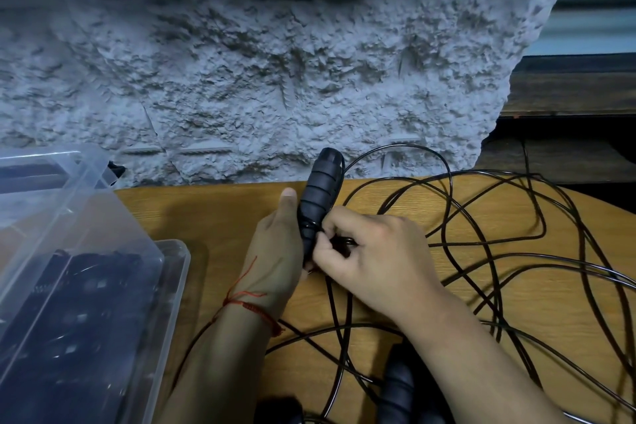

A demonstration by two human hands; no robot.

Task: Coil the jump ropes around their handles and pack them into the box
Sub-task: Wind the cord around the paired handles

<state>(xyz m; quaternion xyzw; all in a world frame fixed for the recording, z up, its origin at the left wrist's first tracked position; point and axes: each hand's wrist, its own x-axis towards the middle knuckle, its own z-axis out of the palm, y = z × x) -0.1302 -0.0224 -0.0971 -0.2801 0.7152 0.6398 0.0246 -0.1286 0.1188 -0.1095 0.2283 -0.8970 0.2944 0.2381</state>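
- Over the wooden table, the left hand gripped the lower part of a black ribbed handle, holding it nearly upright with the thumb laid up its side.
- The right hand was pressed against that handle, fingers curled and pinching the thin black cord where it met the grip.
- Most of the cord lay loose in tangled loops across the table to the right. A second handle rested near the bottom edge, between the forearms.
- The clear plastic box stood at the left, just beside the left forearm, with dark bundled ropes already lying in it.
- The step in hand looked like the start of coiling: one or two turns seemed to sit on the handle, though the fingers hid them partly.
- The next move would probably call for the right hand to draw in slack and lead it round the handle while the left held firm. Crossed loops might snag, so the cord would need to feed freely.
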